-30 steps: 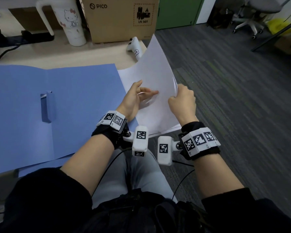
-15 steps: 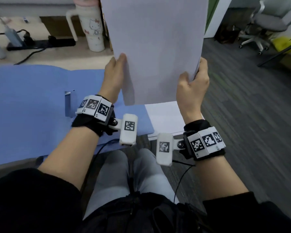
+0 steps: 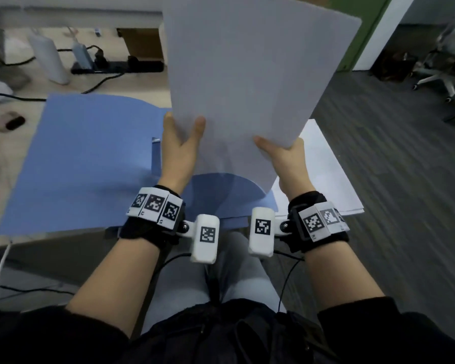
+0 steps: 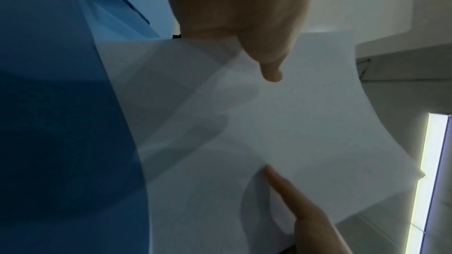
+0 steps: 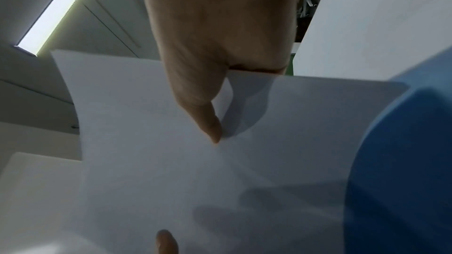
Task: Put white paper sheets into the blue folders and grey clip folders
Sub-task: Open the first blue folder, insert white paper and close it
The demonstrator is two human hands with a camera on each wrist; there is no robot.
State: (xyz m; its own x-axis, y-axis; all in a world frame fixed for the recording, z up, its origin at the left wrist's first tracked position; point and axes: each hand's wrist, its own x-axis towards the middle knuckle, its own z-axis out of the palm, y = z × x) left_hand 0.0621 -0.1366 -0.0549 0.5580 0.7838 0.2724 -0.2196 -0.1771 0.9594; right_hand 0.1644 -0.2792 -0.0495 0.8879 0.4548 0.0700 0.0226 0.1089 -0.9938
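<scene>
— What colours do I see?
— The sheet (image 3: 250,74) I hold is plain white, shaded grey. The open folder (image 3: 90,158) beneath is solid blue.
— And on my wrists?
— Black bands (image 3: 147,232) carrying white tags (image 3: 155,206) with black square patterns. My sleeves (image 3: 37,337) are black, the floor (image 3: 392,179) dark grey.
</scene>
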